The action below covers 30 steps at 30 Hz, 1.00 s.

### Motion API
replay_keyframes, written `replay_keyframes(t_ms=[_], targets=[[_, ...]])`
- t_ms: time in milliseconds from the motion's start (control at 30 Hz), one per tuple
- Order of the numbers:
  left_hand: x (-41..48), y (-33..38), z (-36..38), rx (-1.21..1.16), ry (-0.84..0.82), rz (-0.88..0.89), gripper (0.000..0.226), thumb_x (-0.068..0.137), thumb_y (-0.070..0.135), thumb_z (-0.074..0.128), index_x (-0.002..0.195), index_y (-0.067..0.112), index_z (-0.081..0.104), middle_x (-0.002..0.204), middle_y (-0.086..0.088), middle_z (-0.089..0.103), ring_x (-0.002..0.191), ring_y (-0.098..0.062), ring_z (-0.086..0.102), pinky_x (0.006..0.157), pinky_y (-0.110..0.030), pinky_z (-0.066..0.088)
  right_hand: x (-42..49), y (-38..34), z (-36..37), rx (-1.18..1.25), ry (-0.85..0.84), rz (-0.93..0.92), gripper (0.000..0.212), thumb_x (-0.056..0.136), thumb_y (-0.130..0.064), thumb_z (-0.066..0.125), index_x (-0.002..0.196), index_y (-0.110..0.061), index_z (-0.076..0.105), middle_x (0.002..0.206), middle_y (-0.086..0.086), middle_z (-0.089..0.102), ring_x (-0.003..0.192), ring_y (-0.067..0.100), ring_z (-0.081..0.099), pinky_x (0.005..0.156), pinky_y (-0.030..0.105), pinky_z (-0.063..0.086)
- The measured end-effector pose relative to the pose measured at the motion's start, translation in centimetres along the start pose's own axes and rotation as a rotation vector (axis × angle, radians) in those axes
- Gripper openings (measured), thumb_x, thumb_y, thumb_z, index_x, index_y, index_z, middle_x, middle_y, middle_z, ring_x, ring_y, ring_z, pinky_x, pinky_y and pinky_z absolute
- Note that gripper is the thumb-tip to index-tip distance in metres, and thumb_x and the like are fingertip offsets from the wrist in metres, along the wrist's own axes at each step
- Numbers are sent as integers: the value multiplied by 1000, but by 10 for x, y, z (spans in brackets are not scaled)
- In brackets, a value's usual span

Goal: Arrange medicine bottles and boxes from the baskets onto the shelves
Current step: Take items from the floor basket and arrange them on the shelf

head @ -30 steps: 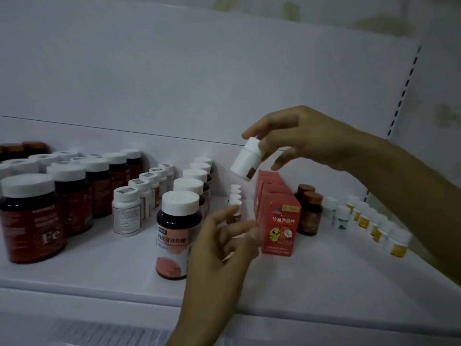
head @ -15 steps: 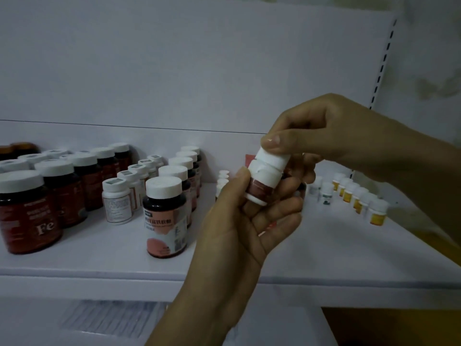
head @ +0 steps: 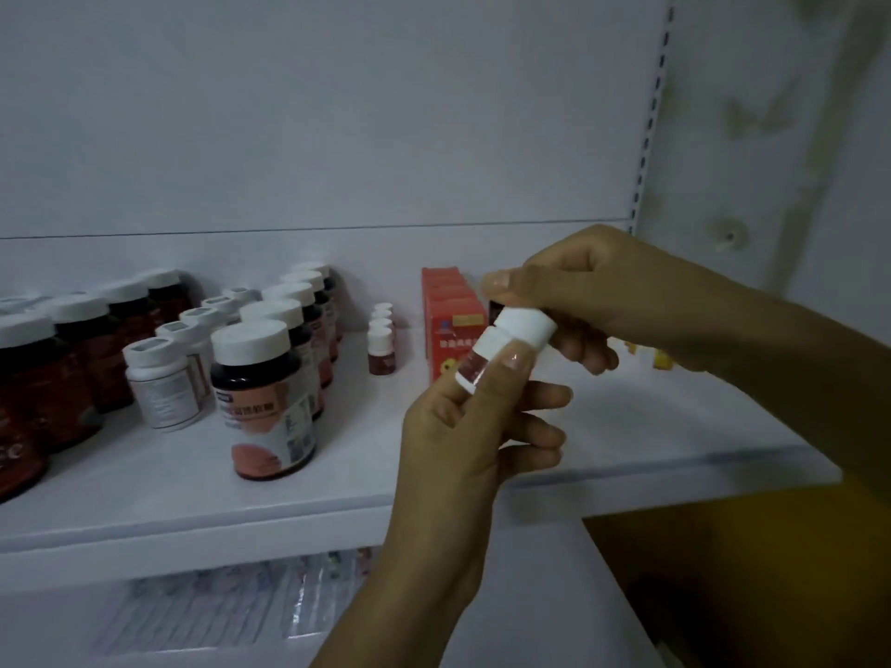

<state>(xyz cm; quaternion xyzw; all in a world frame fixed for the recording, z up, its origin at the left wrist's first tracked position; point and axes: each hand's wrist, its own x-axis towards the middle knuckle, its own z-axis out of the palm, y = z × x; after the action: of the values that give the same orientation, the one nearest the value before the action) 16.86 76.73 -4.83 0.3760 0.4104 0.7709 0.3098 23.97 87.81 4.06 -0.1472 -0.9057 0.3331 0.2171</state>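
Observation:
A small white bottle [head: 501, 347] with a red label and a white cap is tilted in front of the shelf [head: 337, 494], held between both hands. My left hand [head: 463, 445] grips its lower body, thumb on the label. My right hand [head: 602, 301] pinches the cap end from above. Behind them on the shelf stands a row of red boxes [head: 446, 301], and a line of small red bottles [head: 382, 349] sits to their left.
Large dark bottles with white caps [head: 263, 392] and white bottles [head: 159, 383] fill the shelf's left half. Small yellow-labelled bottles [head: 663, 361] peek out behind my right wrist. A lower shelf holds wrapped packs [head: 231, 605]. A yellowish surface [head: 747, 571] lies at the bottom right.
My right hand brought the small bottle down from above the red boxes to my left hand, which rose and took hold of its body. The view shifted to the right.

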Motion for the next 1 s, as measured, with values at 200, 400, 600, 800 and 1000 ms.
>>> replay_keyframes(t_ms=[200,400,600,800,1000], targets=[[-36,-26,6,71,-372,-317,57,56,63,49,67,10,66,50,-6,60,39,-15,52,42,-21,44,-93,18,27,8,327,288,57,89,-48,53,48,-10,51,34,1,42,29,14,36,35,18,32],[-119,-77,47,49,-801,-652,45,68,56,47,58,17,66,52,-4,56,32,-10,41,36,-17,31,-252,20,71,96,652,713,65,86,-60,44,69,1,59,47,6,51,38,16,44,38,20,35],[-249,-142,86,230,-1268,-667,17,79,39,61,75,24,68,68,-9,55,50,-11,45,43,-18,32,-452,-8,152,354,990,971,35,81,-40,60,94,-8,65,63,8,58,52,20,52,48,29,39],[-358,-195,131,345,-1561,-741,14,86,27,63,100,27,63,68,10,63,57,-4,52,47,-18,39,-596,-11,214,610,1210,1079,32,81,-24,66,111,-13,64,78,9,67,60,18,62,51,23,47],[-444,-285,229,494,-1611,-851,25,87,19,65,109,26,58,92,7,66,60,6,60,49,-10,43,-721,58,214,737,1466,1203,27,81,-20,69,106,-11,63,79,7,71,64,20,63,58,26,47]])
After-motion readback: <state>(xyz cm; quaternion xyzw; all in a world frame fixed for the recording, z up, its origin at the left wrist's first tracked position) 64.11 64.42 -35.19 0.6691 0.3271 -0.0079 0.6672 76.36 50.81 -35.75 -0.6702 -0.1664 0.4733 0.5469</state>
